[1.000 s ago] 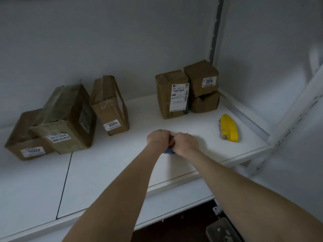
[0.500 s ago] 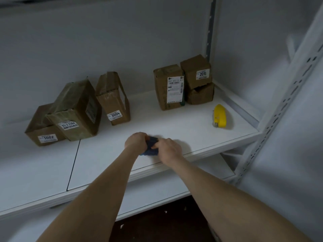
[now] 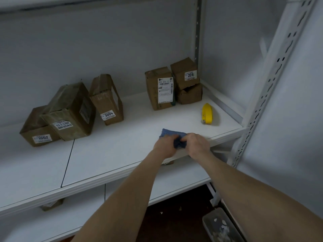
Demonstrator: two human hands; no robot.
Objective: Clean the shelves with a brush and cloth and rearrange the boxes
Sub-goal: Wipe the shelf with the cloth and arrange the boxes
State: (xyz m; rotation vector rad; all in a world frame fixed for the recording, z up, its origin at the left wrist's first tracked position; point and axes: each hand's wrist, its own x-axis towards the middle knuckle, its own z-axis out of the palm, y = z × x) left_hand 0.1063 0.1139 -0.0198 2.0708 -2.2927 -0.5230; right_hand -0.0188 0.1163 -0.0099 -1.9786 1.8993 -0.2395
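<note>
Your left hand [image 3: 164,145] and right hand [image 3: 198,144] both pinch the bunched blue cloth [image 3: 172,136] between them, just above the shelf [image 3: 113,151] front.

The left hand [image 3: 164,146] and right hand [image 3: 198,144] gripping the crumpled blue cloth [image 3: 170,133] cover its near half. The tape-wrapped brown cardboard box [image 3: 70,109] hides the right part of the brown box labelled 1002 [image 3: 33,127], and the small print on the labels is unreadable. Under the white shelf board [image 3: 104,179] only a sliver of another brown box [image 3: 50,205] shows on the lower shelf
</note>
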